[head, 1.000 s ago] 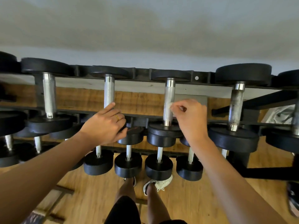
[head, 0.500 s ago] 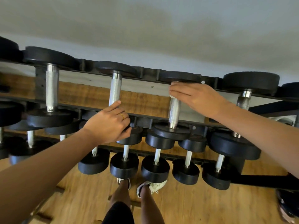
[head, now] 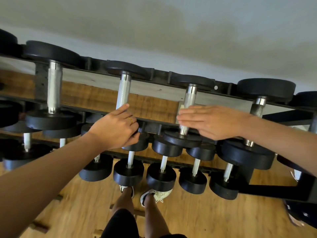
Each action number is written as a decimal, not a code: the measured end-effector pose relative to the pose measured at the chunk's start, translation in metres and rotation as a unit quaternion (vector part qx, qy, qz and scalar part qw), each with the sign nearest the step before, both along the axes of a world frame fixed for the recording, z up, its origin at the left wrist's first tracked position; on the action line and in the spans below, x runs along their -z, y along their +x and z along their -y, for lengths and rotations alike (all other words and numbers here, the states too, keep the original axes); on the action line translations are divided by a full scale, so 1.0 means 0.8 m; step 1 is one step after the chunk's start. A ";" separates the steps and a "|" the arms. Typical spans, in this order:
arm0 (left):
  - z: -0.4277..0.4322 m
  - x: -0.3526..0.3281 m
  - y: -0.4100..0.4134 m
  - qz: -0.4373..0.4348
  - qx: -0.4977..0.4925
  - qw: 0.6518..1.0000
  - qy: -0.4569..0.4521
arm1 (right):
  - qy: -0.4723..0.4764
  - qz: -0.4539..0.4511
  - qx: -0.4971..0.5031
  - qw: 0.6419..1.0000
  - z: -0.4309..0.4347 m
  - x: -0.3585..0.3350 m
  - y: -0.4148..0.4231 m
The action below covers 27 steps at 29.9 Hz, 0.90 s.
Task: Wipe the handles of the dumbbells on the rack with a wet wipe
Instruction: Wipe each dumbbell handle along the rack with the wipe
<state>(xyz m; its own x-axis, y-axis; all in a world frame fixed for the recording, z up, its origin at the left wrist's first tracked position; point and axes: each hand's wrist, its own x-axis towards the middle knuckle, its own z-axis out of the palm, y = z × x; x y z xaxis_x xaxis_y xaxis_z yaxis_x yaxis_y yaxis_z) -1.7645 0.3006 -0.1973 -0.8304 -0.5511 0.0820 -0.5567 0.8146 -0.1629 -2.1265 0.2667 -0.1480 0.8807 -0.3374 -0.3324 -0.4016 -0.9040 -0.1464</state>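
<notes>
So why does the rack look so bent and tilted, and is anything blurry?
In the head view, the wide-angle lens bows and tilts the rack; the right hand looks slightly motion-smeared; the chrome handle glints brightly; the wall above lies in soft, patchy shadow.

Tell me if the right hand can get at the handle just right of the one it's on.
Probably yes. The right hand lies flat on one handle, and the next handle sits bare just past its wrist; only the forearm crosses its lower part, so a sideways shift should reach it.

The person wears a gold ring [head: 130, 119], black shorts [head: 120, 224] and white sneakers [head: 163, 194].
</notes>
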 end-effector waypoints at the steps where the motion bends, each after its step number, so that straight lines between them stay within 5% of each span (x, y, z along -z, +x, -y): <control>1: 0.000 0.001 0.000 0.003 0.000 1.000 0.002 | -0.013 -0.009 0.012 1.000 0.008 -0.004 0.000; 6: -0.001 0.001 0.001 0.001 0.000 1.000 0.001 | -0.001 -0.022 0.122 0.992 -0.002 -0.020 0.020; 13: -0.002 0.002 0.000 -0.009 -0.003 1.000 -0.006 | 0.126 -0.025 0.106 0.986 -0.049 -0.017 0.025; 21: -0.002 0.002 0.000 -0.007 -0.006 1.000 -0.003 | 0.021 -0.061 0.207 0.976 -0.001 -0.037 0.029; 27: -0.002 0.000 -0.001 -0.010 -0.003 1.000 -0.002 | 0.112 -0.044 0.145 0.982 -0.066 -0.017 0.032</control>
